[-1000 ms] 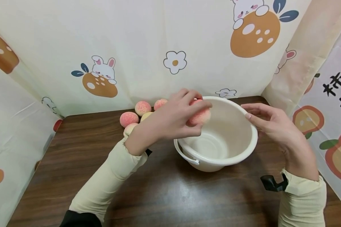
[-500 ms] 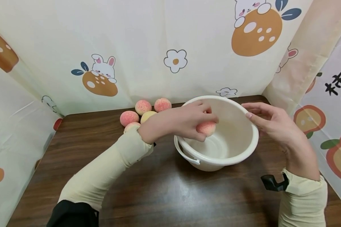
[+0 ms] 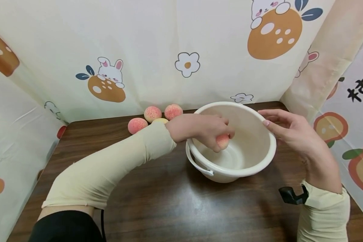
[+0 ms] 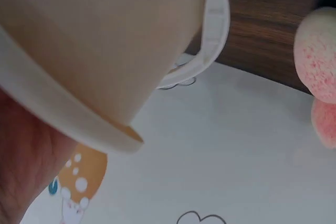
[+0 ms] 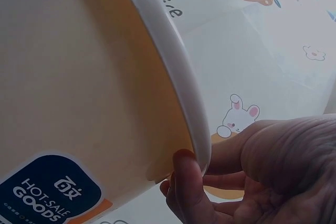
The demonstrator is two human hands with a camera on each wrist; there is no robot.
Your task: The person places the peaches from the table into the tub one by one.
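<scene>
Pink over cream, gripped in the curled fingers of the left hand [image 3: 210, 129], right of centre in the head view: a peach [image 3: 222, 142]. Held inside the white bucket [image 3: 227, 172], below its rim; cannot tell whether touching the bottom. Hidden from the left wrist view, with the bucket's side in the way. Pinched at the rim, towards the right of the frame, by thumb and fingers of the right hand [image 3: 293, 131], apparently to steady it.

Looks like the placing step. Seems to call next for setting the peach gently on the bottom, loosening the left fingers and clearing the rim without a knock. Then probably calls for reaching to the pink peaches [image 3: 137, 125] left of centre, grouped on the brown table [image 3: 157, 201] with a yellow fruit [image 3: 160, 121] partly behind the sleeve [image 3: 115, 168].

On the dark blue label [image 5: 50, 190], lower left of the right wrist view, reads "HOT-SALE GOODS" under two stylised characters; too small to make out below that. At the head view's right edge, on the printed cloth [image 3: 361, 87], shows black brush-style characters, the upper seemingly 柿, the lower cut off.
</scene>
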